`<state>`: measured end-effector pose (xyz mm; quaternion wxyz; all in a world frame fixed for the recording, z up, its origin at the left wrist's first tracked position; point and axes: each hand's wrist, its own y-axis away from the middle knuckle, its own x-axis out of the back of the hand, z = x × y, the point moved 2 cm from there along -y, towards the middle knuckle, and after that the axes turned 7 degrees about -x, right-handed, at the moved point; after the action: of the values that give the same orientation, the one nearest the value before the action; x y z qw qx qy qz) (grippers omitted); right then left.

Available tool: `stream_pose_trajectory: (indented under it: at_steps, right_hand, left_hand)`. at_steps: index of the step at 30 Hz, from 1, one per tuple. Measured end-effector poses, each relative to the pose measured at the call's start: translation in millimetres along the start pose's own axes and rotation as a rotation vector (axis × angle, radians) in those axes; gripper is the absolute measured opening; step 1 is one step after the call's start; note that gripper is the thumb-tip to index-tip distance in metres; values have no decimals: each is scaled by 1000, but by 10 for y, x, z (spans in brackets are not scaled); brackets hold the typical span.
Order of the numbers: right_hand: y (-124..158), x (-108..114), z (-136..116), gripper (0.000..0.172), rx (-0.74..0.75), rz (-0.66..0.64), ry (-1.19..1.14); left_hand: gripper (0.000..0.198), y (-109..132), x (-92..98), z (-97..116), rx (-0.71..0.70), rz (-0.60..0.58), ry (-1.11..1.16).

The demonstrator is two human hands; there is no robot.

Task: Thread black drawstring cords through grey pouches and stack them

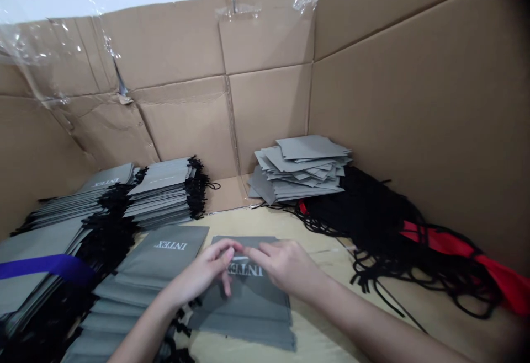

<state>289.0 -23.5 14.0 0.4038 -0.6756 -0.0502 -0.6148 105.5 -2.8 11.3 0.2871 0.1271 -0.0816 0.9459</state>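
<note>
My left hand (217,263) and my right hand (285,266) meet fingertip to fingertip over a flat grey pouch (252,297) with white INTEX lettering. The fingers of both hands are drawn into a pinch. What they hold, if anything, is too small to make out. Under my hands the pouch lies on what looks like a short stack of similar ones. Just left of it a larger fanned pile of grey INTEX pouches (153,252) has black cord ends along its side.
Cardboard walls (265,98) stand behind and at the right. Loose grey pouches (306,170) are heaped at the back, beside a bundle of black cords (372,214) with a red band (447,241). Neat corded stacks (161,186) and a purple-strapped bundle (33,266) stand left.
</note>
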Motion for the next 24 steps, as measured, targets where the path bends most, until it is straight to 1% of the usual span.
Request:
stream_pose_trajectory:
  at_steps: [1,2,3,4,5,6,8,9,11,13,16,19,22,24]
  right_hand:
    - [-1,40,55,25,-20,-2,11]
    - [-3,83,121,23,-59,-5,13]
    - [-6,126,188,21,-110,-11,10]
    - [-8,161,244,18,-159,-18,6]
    - [-9,185,282,18,-194,-30,1]
    - [-8,196,300,20,-215,-44,-3]
    - [-1,171,289,23,-208,-84,-13]
    - [6,139,271,21,-194,-112,-12]
    - [21,58,239,12,-166,-181,13]
    - [33,-13,227,10,-145,-234,42]
    - [37,-49,230,11,-136,-266,47]
    - [39,-41,218,11,-144,-290,26]
    - [55,-51,208,14,-160,-298,10]
    - [65,-71,224,15,-192,-288,-16]
  left_hand:
    - [39,-73,74,23,-19,57,-110]
    - [40,-172,159,35,-43,146,-250]
    - [41,-296,231,33,-58,202,-425]
    - [41,-442,278,15,-63,215,-626]
    - [38,-602,299,-17,-64,214,-699]
    - [34,-767,296,-55,-70,208,-747]
    - [26,-1085,231,-130,-85,194,-848]
    - [23,-1226,182,-160,-92,191,-900]
    - [22,-1456,83,-202,-106,197,-992]
    - [21,-1617,9,-232,-117,195,-1056]
    - [16,-1746,-34,-275,-126,186,-1096]
    - [14,-1777,-24,-312,-139,183,-1066]
    - [17,-1722,35,-315,-151,213,-963]
    - [20,-1614,116,-285,-147,238,-856]
